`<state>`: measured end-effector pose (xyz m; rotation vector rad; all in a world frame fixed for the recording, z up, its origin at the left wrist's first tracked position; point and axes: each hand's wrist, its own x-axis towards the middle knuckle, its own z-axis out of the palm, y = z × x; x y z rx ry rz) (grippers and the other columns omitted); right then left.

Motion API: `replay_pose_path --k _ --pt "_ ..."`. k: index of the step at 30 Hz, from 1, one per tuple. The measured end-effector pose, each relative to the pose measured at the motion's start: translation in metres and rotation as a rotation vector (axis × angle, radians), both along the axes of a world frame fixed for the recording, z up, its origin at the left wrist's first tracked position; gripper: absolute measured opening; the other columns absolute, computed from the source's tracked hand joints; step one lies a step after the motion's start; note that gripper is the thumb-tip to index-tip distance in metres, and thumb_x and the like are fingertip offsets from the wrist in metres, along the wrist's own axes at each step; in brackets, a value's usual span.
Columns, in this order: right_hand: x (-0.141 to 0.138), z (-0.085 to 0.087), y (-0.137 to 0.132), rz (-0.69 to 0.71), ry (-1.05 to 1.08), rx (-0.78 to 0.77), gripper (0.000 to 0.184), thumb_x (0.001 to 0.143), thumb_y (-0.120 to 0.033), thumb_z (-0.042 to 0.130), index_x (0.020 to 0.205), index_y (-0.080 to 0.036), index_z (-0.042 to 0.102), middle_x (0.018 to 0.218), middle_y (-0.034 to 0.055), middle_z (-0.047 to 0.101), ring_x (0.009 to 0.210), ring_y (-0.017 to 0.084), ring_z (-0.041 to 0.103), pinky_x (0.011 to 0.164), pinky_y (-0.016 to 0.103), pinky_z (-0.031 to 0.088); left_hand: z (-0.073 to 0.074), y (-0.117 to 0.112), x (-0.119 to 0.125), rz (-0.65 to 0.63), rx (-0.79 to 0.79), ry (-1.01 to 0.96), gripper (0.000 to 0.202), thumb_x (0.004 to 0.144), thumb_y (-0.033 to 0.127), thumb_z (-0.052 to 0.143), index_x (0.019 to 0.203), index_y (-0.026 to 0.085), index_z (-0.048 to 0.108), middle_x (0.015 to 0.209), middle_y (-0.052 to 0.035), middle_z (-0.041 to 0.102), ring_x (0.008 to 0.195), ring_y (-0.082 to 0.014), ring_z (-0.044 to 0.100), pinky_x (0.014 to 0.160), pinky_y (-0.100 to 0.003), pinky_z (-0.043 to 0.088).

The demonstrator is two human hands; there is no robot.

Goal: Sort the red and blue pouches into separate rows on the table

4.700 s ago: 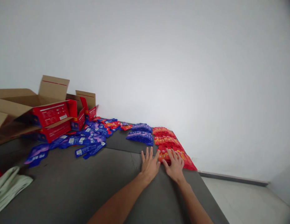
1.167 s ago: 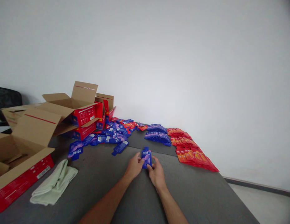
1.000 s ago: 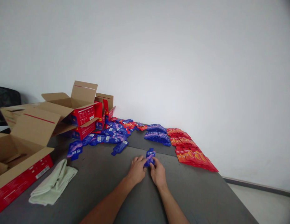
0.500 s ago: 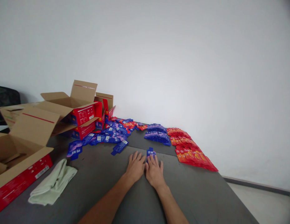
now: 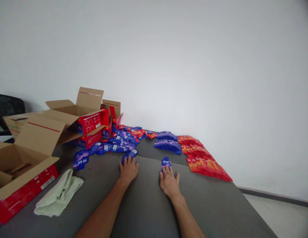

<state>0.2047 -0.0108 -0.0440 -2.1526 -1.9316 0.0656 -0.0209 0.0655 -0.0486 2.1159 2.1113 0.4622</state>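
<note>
The right hand (image 5: 169, 180) is laid flat, fingers released, on a lone blue sachet (image 5: 166, 161) toward the far edge of the bench (image 5: 144, 205). The left hand (image 5: 128, 169) is rested likewise on a second sachet (image 5: 131, 153) beside the loose pile (image 5: 114, 145).

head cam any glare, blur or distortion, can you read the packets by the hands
Head view: soft even light, no glare, faint shadows under the left hand and right hand; wide-angle lens slants the table edge and darkens the top right corner; print on the blue packet is too soft to read.
</note>
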Motion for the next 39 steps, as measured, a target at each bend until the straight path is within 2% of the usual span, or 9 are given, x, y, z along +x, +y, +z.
replay_pose_path --k 8,14,18,23,27,31,34,36,39 --pt "0.004 -0.005 0.002 -0.011 0.022 0.007 0.05 0.097 -0.033 0.024 0.143 -0.023 0.042 0.153 0.0079 0.031 0.143 0.026 0.021 0.109 0.062 0.014 0.01 -0.014 0.019 -0.153 0.072 -0.085 0.038 0.085 0.02 0.047 0.12 0.022 0.059 0.13 -0.0099 0.058 0.122 -0.0272 0.047 0.105 -0.048 0.027" --pt "0.002 -0.005 0.002 -0.019 0.007 0.059 0.046 0.096 -0.031 0.03 0.138 -0.022 0.048 0.15 0.0088 0.036 0.142 0.029 0.021 0.107 0.063 0.018 0.009 -0.014 0.023 -0.2 0.092 -0.09 0.031 0.084 0.022 0.052 0.113 0.021 0.064 0.116 -0.0098 0.061 0.112 -0.0248 0.05 0.098 -0.038 0.033" --pt "-0.004 0.0 0.0 0.008 0.025 0.208 0.043 0.092 -0.025 0.04 0.132 -0.02 0.055 0.147 0.0082 0.041 0.141 0.029 0.021 0.109 0.052 0.023 0.012 -0.013 0.023 -0.27 0.101 -0.091 0.028 0.093 0.026 0.043 0.1 0.023 0.069 0.109 -0.0078 0.062 0.105 -0.0229 0.052 0.092 -0.036 0.035" --pt "-0.012 0.013 -0.004 0.202 0.161 0.356 0.044 0.087 -0.019 0.047 0.13 -0.018 0.056 0.134 0.0094 0.054 0.124 0.026 0.043 0.103 0.039 0.035 0.028 -0.026 0.031 -0.456 0.216 -0.087 0.031 0.095 0.021 0.037 0.094 0.024 0.068 0.1 -0.0061 0.064 0.101 -0.0212 0.051 0.091 -0.037 0.033" --pt "-0.015 0.019 -0.004 0.344 0.35 0.395 0.031 0.087 -0.017 0.046 0.109 -0.017 0.068 0.106 0.0094 0.068 0.102 0.023 0.057 0.095 0.035 0.041 0.038 -0.038 0.039 -0.534 0.306 -0.13 0.025 0.093 0.019 0.042 0.093 0.024 0.067 0.1 -0.0048 0.064 0.105 -0.0216 0.048 0.093 -0.038 0.033" --pt "-0.013 0.016 -0.001 0.202 0.571 0.383 0.022 0.084 -0.021 0.05 0.09 -0.019 0.071 0.089 0.0065 0.069 0.084 0.021 0.061 0.082 0.03 0.044 0.043 -0.041 0.042 -0.366 0.522 -0.307 0.024 0.09 0.02 0.045 0.108 0.022 0.061 0.117 -0.0072 0.059 0.116 -0.0245 0.045 0.1 -0.042 0.032" --pt "-0.009 0.013 0.002 0.032 0.717 0.345 0.018 0.081 -0.027 0.055 0.082 -0.019 0.071 0.075 0.0028 0.066 0.07 0.019 0.059 0.069 0.027 0.042 0.041 -0.039 0.042 -0.205 0.607 -0.504 0.021 0.085 0.02 0.049 0.105 0.018 0.057 0.111 -0.01 0.058 0.112 -0.026 0.048 0.1 -0.044 0.035" --pt "-0.007 0.011 0.003 -0.035 0.764 0.333 0.02 0.08 -0.031 0.055 0.078 -0.017 0.069 0.064 0.0004 0.06 0.061 0.017 0.053 0.061 0.026 0.039 0.035 -0.037 0.045 -0.12 0.534 -0.668 0.016 0.082 0.023 0.052 0.097 0.018 0.056 0.1 -0.0088 0.059 0.102 -0.025 0.054 0.095 -0.042 0.04" --pt "-0.008 0.009 0.002 -0.023 0.923 0.296 0.025 0.08 -0.038 0.056 0.075 -0.016 0.065 0.059 -0.0021 0.054 0.055 0.013 0.047 0.055 0.024 0.035 0.024 -0.034 0.052 -0.011 0.242 -1.012 0.025 0.078 0.036 0.06 0.093 0.017 0.057 0.09 -0.0065 0.063 0.088 -0.0218 0.06 0.083 -0.036 0.046"
